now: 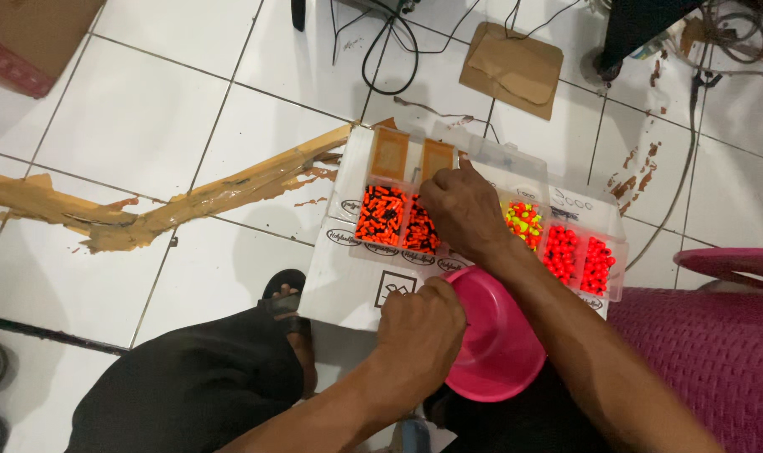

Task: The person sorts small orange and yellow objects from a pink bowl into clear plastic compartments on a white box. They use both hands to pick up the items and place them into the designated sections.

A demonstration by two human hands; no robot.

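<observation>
Head view looks down on a clear compartment box (482, 218) resting on a white carton (348, 285) on the tiled floor, its sections filled with orange-and-black, yellow and red beads. Right hand (461, 210) lies over the middle compartments, fingers (442, 180) curled down into the box; whether they pinch a bead cannot be told. Left hand (419, 331) grips the rim of a pink bowl (495, 344) just in front of the box, fingers pressed together. Maroon mat (717, 361) lies beside it, and cardboard (512, 67) farther off.
</observation>
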